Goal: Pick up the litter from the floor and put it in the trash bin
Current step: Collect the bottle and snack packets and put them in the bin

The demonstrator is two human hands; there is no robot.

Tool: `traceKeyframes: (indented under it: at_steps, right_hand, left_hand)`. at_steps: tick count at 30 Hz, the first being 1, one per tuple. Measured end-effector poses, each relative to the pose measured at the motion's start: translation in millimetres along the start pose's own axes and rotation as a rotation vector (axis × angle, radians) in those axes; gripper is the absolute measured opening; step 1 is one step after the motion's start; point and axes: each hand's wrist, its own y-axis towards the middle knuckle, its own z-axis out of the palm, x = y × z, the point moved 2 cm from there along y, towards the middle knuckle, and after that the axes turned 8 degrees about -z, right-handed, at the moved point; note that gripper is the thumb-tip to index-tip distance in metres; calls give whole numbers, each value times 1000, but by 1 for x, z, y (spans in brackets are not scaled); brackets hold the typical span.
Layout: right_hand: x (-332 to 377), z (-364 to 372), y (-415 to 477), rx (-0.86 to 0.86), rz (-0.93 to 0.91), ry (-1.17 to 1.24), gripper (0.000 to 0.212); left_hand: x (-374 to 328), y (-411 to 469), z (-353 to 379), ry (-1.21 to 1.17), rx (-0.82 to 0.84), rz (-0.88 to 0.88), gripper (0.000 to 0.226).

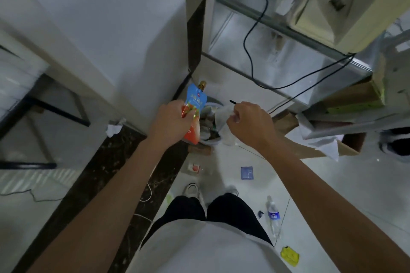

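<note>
Standing over the small grey trash bin [210,124] at frame centre, the left hand [175,117] grips a blue-and-orange spouted drink pouch [194,108], evidently for dropping. The right hand [248,117] pinches crumpled clear plastic [226,122] above the bin. A clear plastic bottle [274,217] lies lower right.

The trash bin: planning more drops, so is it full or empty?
Nearly full: the trash bin shows wrappers heaped near its rim, below the pouch in the left hand.
</note>
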Motion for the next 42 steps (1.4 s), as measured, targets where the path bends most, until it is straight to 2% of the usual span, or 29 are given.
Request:
traceKeyframes:
  at_steps: [3, 8, 12, 18, 23, 29, 31, 33, 37, 42]
  right_hand:
    - [-6, 4, 12, 23, -41, 12, 32]
    - [-24, 1, 36, 70, -85, 14, 27]
    - [-40, -1, 50, 59, -127, 60, 40]
    - [-72, 17, 68, 84, -130, 113, 40]
    - [-92, 58, 74, 116, -168, 130, 44]
    - [-108, 123, 88, 78, -102, 184, 32]
    - [-114, 151, 92, 49, -77, 218, 41]
    - [-119, 180, 98, 40, -63, 234, 46]
    - [-132, 231, 108, 80, 38, 252, 35]
    - [-139, 280, 119, 136, 97, 287, 33]
  left_hand:
    - [2, 3, 3, 22, -4, -41, 24]
    - [-7, 13, 14, -15, 11, -162, 23]
    - [-17, 23, 27, -43, 3, -222, 24]
    - [-25, 39, 55, 23, -61, -215, 19]
    - [-14, 53, 82, 36, -16, -162, 16]
    - [32, 84, 124, 29, 21, -131, 11]
    - [53, 95, 142, 8, 25, -131, 9]
    - [74, 105, 162, -8, 26, -143, 11]
    - [111, 121, 202, -37, 38, -182, 16]
    - [147, 134, 243, -118, 82, -293, 21]
